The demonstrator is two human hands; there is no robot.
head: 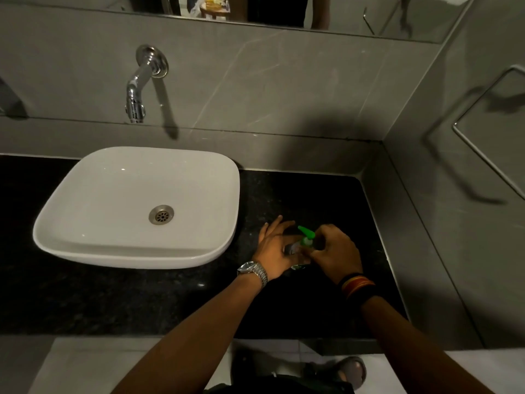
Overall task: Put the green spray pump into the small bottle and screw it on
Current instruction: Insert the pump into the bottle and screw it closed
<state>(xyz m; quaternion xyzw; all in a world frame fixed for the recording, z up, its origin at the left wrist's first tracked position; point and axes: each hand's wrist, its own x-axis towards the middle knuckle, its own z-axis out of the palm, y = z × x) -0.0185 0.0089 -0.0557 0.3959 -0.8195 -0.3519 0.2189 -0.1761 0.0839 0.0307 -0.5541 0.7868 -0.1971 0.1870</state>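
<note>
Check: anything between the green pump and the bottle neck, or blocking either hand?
Nothing visible. The green spray pump already sits at the top of the small bottle, held by the left hand, while the right hand grips at the collar.

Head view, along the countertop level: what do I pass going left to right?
White basin → wristwatch → left hand → green spray pump → right hand → striped wristband → grey side wall.
</note>
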